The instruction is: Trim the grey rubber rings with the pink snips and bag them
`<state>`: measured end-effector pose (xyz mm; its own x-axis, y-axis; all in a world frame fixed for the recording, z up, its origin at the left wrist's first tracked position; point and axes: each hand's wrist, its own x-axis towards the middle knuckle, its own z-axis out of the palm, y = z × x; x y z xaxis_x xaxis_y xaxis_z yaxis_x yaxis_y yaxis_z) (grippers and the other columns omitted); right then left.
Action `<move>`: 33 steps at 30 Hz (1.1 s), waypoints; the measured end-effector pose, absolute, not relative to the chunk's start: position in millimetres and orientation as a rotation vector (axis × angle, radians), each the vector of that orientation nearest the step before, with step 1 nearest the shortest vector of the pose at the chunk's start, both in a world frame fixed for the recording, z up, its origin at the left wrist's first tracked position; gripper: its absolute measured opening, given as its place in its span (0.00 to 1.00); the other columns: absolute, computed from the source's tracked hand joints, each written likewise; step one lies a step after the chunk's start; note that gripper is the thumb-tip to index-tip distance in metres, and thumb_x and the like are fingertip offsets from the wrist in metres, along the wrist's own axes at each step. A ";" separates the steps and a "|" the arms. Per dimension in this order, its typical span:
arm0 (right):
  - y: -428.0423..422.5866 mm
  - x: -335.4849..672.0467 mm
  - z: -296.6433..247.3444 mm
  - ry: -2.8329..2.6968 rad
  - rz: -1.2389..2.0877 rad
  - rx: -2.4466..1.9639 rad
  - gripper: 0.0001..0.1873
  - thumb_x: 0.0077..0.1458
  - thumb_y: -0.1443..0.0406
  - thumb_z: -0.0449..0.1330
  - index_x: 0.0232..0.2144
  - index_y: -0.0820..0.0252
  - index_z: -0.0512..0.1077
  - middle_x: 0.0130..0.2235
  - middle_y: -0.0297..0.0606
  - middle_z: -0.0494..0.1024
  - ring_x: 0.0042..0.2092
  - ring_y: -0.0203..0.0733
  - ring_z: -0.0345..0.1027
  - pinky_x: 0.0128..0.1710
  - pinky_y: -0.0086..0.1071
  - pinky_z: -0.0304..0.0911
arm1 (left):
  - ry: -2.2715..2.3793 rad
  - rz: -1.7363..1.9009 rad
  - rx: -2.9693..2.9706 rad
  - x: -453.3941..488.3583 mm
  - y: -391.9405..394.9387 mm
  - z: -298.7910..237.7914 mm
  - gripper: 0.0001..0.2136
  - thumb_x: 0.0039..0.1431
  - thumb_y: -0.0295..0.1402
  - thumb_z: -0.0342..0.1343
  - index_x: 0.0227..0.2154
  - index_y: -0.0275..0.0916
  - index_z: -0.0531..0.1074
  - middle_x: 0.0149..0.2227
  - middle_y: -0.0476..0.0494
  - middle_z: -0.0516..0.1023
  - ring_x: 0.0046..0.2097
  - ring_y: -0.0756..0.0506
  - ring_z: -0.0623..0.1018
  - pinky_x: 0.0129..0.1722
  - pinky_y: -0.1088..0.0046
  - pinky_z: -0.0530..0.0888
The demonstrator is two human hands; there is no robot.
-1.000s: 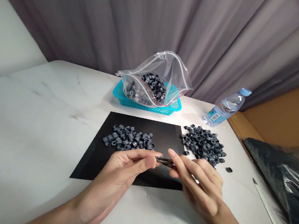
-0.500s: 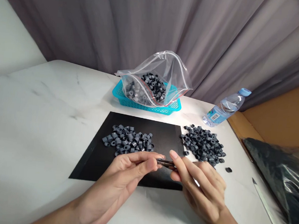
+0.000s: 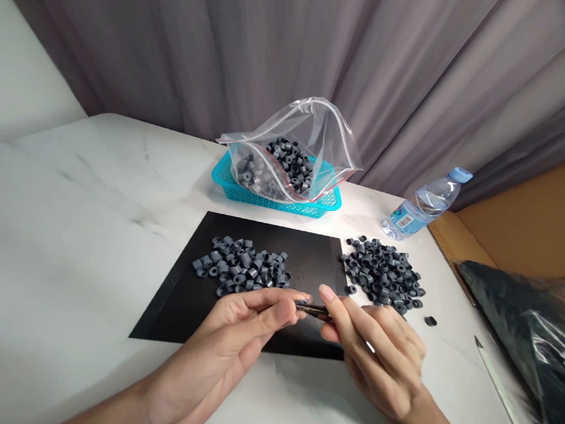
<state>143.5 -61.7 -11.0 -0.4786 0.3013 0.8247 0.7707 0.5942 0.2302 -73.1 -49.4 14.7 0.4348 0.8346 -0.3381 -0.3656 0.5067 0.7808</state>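
Note:
Over the black mat [image 3: 174, 321], my left hand [image 3: 240, 324] pinches a small dark grey plastic piece [image 3: 303, 301] between thumb and fingertips, which hide most of it. My right hand [image 3: 383, 353] is closed around dark tweezers [image 3: 317, 311]. Their tips point left and meet the piece at my left fingertips. Behind my left hand, a pile of grey plastic caps [image 3: 246, 261] lies on the mat. Another heap of the same caps [image 3: 383, 273] sits on the white table beyond my right hand.
A turquoise basket [image 3: 273, 203] holds an open zip bag [image 3: 319, 129] of more caps. A water bottle [image 3: 424, 204] stands at the right. Beside a dark plastic-wrapped bundle [image 3: 519, 338] lies a pale strip with a dark tip [image 3: 504, 396]. One loose cap [image 3: 430, 321] is near the heap.
Both hands hold nearly the same pose. The tweezers look slightly narrower, their arms closer together at my left fingertips. The whole view has shifted very slightly.

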 end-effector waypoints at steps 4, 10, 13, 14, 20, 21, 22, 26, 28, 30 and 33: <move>-62.8 144.3 -14.5 -2.034 -0.740 -0.904 0.27 0.61 0.74 0.64 0.62 0.69 0.69 0.38 0.42 0.83 0.28 0.37 0.66 0.29 0.35 0.61 | 0.799 0.830 0.677 -72.9 -49.9 14.1 0.07 0.61 0.38 0.65 0.39 0.44 0.83 0.45 0.47 0.84 0.56 0.45 0.76 0.61 0.72 0.66; -62.9 144.0 -11.8 -2.043 -0.681 -0.875 0.27 0.64 0.73 0.61 0.64 0.70 0.67 0.38 0.44 0.83 0.28 0.38 0.68 0.27 0.36 0.59 | 0.831 0.832 0.692 -72.5 -51.4 11.6 0.07 0.62 0.39 0.65 0.40 0.45 0.83 0.47 0.47 0.85 0.58 0.44 0.75 0.62 0.70 0.65; -61.8 145.9 -13.6 -2.031 -0.620 -0.845 0.28 0.64 0.74 0.60 0.65 0.72 0.65 0.39 0.47 0.84 0.31 0.41 0.70 0.27 0.37 0.57 | 0.855 0.845 0.688 -71.4 -51.0 11.2 0.07 0.61 0.39 0.65 0.40 0.46 0.83 0.48 0.47 0.85 0.59 0.44 0.74 0.64 0.68 0.64; -61.5 146.6 -14.6 -2.024 -0.606 -0.846 0.28 0.64 0.74 0.60 0.65 0.71 0.65 0.39 0.47 0.84 0.31 0.41 0.70 0.27 0.37 0.57 | 0.861 0.855 0.683 -70.9 -50.9 11.5 0.07 0.61 0.39 0.66 0.40 0.47 0.83 0.48 0.48 0.85 0.60 0.44 0.74 0.64 0.68 0.64; -61.2 146.5 -12.6 -2.055 -0.626 -0.877 0.27 0.65 0.73 0.59 0.65 0.70 0.64 0.37 0.46 0.82 0.29 0.38 0.66 0.28 0.36 0.57 | 0.864 0.871 0.676 -70.0 -50.5 12.7 0.06 0.59 0.39 0.68 0.39 0.47 0.83 0.47 0.49 0.85 0.60 0.44 0.75 0.64 0.68 0.63; -61.4 146.0 -11.3 -2.060 -0.634 -0.876 0.27 0.66 0.73 0.59 0.65 0.70 0.64 0.37 0.46 0.82 0.28 0.38 0.66 0.28 0.36 0.57 | 0.866 0.870 0.674 -70.2 -50.6 12.8 0.06 0.59 0.38 0.68 0.39 0.47 0.83 0.47 0.49 0.85 0.59 0.44 0.75 0.64 0.69 0.63; -61.7 145.4 -10.2 -2.065 -0.639 -0.874 0.27 0.66 0.72 0.59 0.65 0.70 0.65 0.38 0.46 0.82 0.28 0.38 0.67 0.28 0.36 0.58 | 0.866 0.871 0.670 -70.2 -50.7 12.9 0.06 0.59 0.38 0.68 0.39 0.47 0.83 0.47 0.49 0.85 0.59 0.44 0.75 0.64 0.69 0.64; -63.1 144.5 -9.6 -2.081 -0.660 -0.874 0.26 0.66 0.72 0.59 0.64 0.72 0.65 0.41 0.47 0.82 0.28 0.38 0.67 0.28 0.36 0.59 | 0.842 0.879 0.645 -70.1 -51.3 14.8 0.05 0.58 0.38 0.68 0.37 0.47 0.84 0.44 0.49 0.86 0.57 0.45 0.77 0.63 0.69 0.66; -63.6 144.3 -10.6 -2.088 -0.667 -0.884 0.27 0.65 0.72 0.60 0.65 0.72 0.65 0.42 0.48 0.82 0.29 0.38 0.67 0.28 0.36 0.59 | 0.839 0.880 0.640 -69.8 -51.7 16.1 0.05 0.58 0.38 0.68 0.36 0.46 0.84 0.44 0.49 0.86 0.56 0.45 0.78 0.62 0.70 0.67; -63.9 143.8 -11.2 -2.087 -0.668 -0.884 0.28 0.64 0.73 0.61 0.65 0.72 0.64 0.41 0.48 0.82 0.29 0.38 0.67 0.29 0.36 0.59 | 0.837 0.879 0.642 -69.7 -52.0 16.8 0.05 0.59 0.38 0.68 0.37 0.46 0.84 0.44 0.48 0.86 0.56 0.45 0.78 0.62 0.70 0.67; -63.7 142.3 -11.0 -2.073 -0.676 -0.887 0.29 0.64 0.73 0.60 0.65 0.72 0.64 0.40 0.47 0.82 0.29 0.38 0.66 0.29 0.36 0.59 | 0.826 0.873 0.640 -70.0 -52.1 16.5 0.05 0.60 0.37 0.66 0.38 0.46 0.84 0.45 0.49 0.86 0.57 0.46 0.78 0.61 0.72 0.67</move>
<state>142.3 -63.7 -11.0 -0.4633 0.3629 0.8085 0.7696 0.6171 0.1640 -70.0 -52.1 16.5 0.3825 0.8531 -0.3549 -0.4014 0.4994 0.7678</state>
